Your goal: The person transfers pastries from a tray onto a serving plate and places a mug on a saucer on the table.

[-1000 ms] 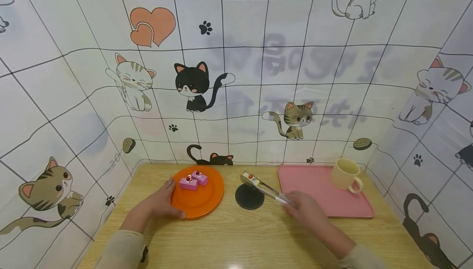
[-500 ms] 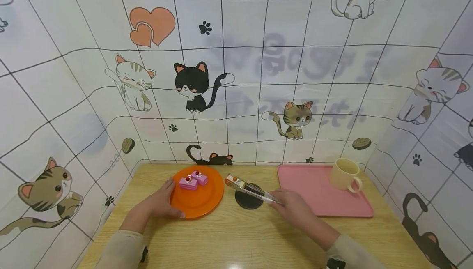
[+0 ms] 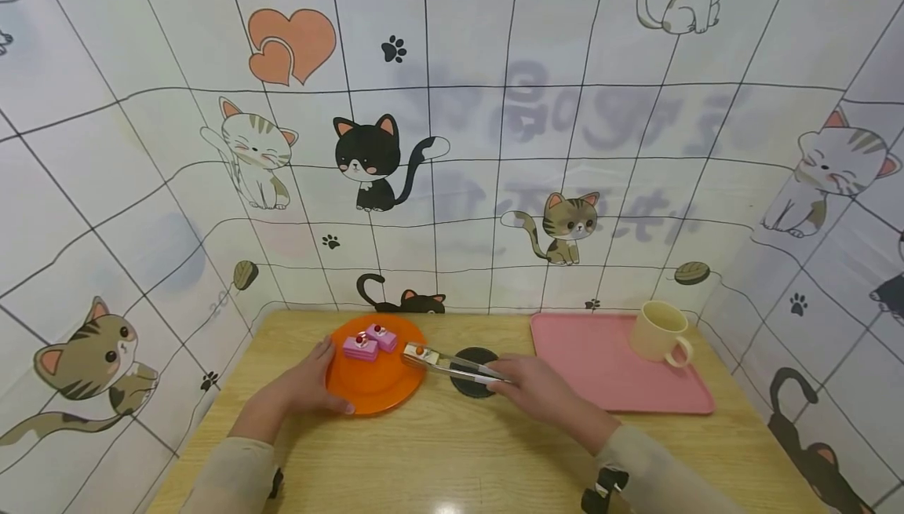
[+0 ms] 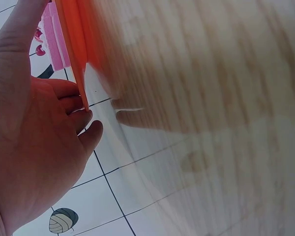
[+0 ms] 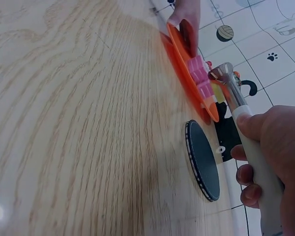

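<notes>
Right hand [image 3: 540, 391] clamped on tongs [image 5: 254, 155]; small cake [image 3: 421, 353] carried at the rim of the orange plate [image 3: 384, 398]

Fingers of the right hand are wrapped about the handles, with the thumb laid along the near side. The grip is well back from the tips, presumably to give reach over the plate and keep the fingers off the cake. The small cake sits between the tips at the plate's right rim, its orange topping facing up. Whether it touches the plate cannot be told.

Left hand [image 3: 308, 385] holds the plate's left side, fingers along the edge and thumb near the front, probably to stop it sliding. The grip leaves the plate's right half unobstructed.

Orientation: the tongs' long axis runs from the right hand leftward and slightly away from the person, tips toward the plate. The small cake's long side seems to follow that line.

On the plate, left and rear of its middle, lie two pink cakes [image 3: 361, 349], placed close together; bare surface remains in front and to the right. Beneath the tongs is a dark coaster [image 5: 205, 160]. Further right, a pink tray [image 3: 586, 365] carries a cream mug [image 3: 655, 335], handle toward the person's right.
</notes>
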`<state>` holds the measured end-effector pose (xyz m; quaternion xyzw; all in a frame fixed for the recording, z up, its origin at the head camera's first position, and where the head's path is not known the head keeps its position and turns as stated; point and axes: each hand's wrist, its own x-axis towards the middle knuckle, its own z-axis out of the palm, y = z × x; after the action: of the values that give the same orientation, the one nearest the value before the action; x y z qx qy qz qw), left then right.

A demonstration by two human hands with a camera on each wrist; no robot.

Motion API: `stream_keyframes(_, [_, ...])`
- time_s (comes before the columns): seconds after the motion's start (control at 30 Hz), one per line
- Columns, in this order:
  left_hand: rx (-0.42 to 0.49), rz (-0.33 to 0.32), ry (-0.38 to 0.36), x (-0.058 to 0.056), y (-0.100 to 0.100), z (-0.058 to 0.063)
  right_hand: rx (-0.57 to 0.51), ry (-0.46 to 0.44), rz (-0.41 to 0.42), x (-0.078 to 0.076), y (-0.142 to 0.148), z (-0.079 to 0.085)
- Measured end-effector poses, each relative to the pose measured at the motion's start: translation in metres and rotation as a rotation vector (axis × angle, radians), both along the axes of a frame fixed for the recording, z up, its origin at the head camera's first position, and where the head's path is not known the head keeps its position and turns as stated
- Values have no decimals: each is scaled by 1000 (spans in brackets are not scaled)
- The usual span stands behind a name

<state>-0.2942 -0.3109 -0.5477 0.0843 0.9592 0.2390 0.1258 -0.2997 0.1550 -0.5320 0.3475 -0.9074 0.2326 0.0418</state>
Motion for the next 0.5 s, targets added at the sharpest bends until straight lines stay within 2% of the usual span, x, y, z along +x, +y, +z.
stream_keyframes(0.27, [-3, -2, 0, 1, -1, -1, -4, 1, 67, -8, -18, -2])
stream_keyframes(0.5, [-4, -4, 5, 0, -2, -2, 8, 3, 92, -11, -31, 0])
